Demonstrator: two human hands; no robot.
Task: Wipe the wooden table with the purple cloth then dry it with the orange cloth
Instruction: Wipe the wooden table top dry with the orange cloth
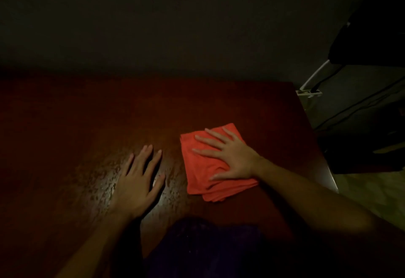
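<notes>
The right hand (232,157), fingers (206,140) spread flat, presses one orange cloth (201,174) near the counter (65,135) edge at 3 o'clock; the left hand (138,181), fingers wide, rests on bare wood at 9, one purple cloth (203,249) at 6.

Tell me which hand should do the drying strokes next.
Right. The right hand already lies flat with spread fingers on the folded orange cloth, while the left hand rests bare on the wet-looking table. The purple cloth lies at the near edge.

The purple cloth (203,249) is cut by the bottom edge and too dark; the worktop (65,135) leaves the left edge.
</notes>
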